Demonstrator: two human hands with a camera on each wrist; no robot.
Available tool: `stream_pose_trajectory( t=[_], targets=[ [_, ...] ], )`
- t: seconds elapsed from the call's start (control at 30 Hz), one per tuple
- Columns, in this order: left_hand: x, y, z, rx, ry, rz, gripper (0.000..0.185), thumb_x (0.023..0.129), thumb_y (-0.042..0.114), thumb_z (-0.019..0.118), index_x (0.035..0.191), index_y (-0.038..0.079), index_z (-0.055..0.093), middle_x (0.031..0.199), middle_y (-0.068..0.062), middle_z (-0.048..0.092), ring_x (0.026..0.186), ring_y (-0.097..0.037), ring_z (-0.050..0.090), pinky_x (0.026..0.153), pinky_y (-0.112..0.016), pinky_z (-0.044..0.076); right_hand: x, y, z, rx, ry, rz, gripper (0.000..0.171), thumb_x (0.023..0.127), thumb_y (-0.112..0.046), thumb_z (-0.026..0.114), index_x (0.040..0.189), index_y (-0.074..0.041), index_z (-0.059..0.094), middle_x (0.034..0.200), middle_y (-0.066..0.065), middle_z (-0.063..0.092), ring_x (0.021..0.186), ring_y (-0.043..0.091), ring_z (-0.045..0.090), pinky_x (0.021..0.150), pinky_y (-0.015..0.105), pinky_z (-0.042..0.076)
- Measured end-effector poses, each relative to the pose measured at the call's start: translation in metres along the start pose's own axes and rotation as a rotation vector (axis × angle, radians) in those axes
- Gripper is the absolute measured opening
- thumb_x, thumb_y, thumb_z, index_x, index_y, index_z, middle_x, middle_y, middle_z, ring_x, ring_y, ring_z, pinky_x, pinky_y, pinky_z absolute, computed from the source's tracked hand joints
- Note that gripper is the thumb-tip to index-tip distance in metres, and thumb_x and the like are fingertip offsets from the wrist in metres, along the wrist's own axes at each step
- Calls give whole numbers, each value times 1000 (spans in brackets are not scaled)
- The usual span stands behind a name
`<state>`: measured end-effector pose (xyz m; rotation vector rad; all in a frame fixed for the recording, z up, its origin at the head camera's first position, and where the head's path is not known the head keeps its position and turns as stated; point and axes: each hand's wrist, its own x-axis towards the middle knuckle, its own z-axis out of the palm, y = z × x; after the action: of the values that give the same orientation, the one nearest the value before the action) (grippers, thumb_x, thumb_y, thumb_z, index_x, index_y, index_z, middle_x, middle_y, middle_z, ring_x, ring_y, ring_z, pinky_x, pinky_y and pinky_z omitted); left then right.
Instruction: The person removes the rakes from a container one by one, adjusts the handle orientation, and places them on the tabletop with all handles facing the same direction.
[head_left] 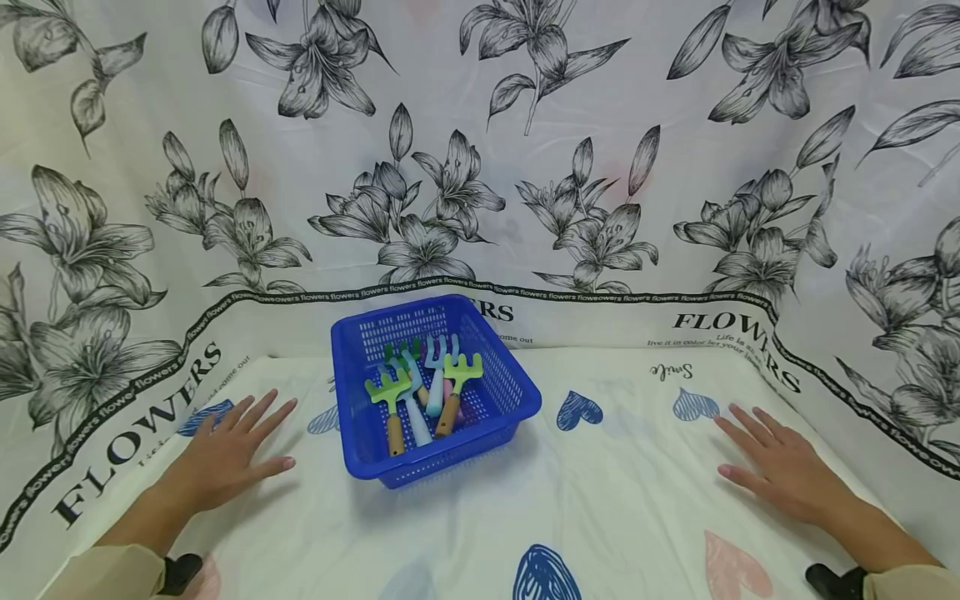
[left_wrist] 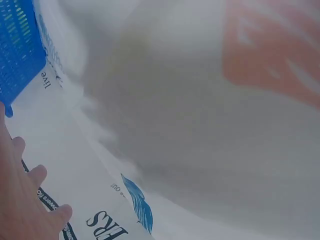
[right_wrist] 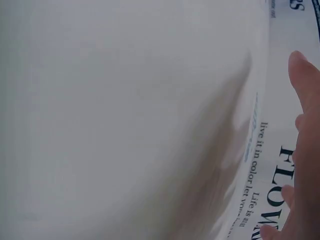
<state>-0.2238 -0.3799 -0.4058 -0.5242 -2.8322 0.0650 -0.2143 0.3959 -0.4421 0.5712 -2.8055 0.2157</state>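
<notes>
A blue plastic basket (head_left: 507, 410) stands in the middle of the cloth-covered table; its corner shows as blue mesh (left_wrist: 17, 50) in the left wrist view. Inside lie several toy garden rakes and forks (head_left: 420, 385) in green, blue and pink, some with wooden handles. My left hand (head_left: 234, 450) rests flat on the cloth to the basket's left, fingers spread and straight, holding nothing; its fingers (left_wrist: 30, 200) appear in the left wrist view. My right hand (head_left: 772, 462) lies flat on the cloth to the basket's right, also empty, with its fingers (right_wrist: 305, 100) visible in the right wrist view.
A white tablecloth (head_left: 600, 500) with blue and pink hearts covers the table. A white sheet with black lily prints and "FLOWERS" lettering (head_left: 525, 167) hangs behind and wraps round both sides.
</notes>
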Motion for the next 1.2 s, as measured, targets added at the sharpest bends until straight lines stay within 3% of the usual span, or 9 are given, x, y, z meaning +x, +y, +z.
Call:
stream_pose_trajectory(
  t=[0.07,0.27,0.57,0.83,1.03,1.2],
  targets=[
    [2,1,-1,-18,13,4,81,91,59,54,157,30,16,161,-11,15,134,-50,29,98,-74,21,3,-2,0,16,0,5,72,95,-45,58,155,-22,27,161,6,16,145,39,12,94,69,25],
    [13,13,-3,-56,45,20,73,95,54,52,156,30,20,158,-14,24,133,-49,33,99,-72,27,14,-9,-2,36,15,26,67,96,-44,57,153,-20,31,153,16,32,132,45,33,89,69,32],
    [23,26,-3,-140,83,-37,70,97,44,53,156,32,18,156,-17,26,131,-50,35,96,-73,28,31,-22,2,86,50,-6,59,96,-41,59,145,-11,44,139,21,48,124,44,43,91,65,35],
    [33,37,-2,-264,104,-90,65,99,42,50,156,29,21,156,-18,27,132,-51,33,96,-73,30,46,-42,6,123,50,-57,56,97,-40,59,143,-11,47,138,16,51,125,40,44,94,62,35],
    [44,50,-3,-429,113,-128,62,101,44,44,156,28,20,156,-16,29,138,-46,27,101,-72,24,58,-54,8,115,76,-87,56,96,-40,59,143,-13,47,136,14,53,124,38,46,95,61,36],
    [52,62,-5,-531,136,-110,60,102,40,45,156,23,24,156,-16,28,140,-45,25,102,-72,22,69,-64,9,118,87,-109,56,96,-40,59,144,-14,47,137,14,53,125,39,46,99,59,34]
  ],
)
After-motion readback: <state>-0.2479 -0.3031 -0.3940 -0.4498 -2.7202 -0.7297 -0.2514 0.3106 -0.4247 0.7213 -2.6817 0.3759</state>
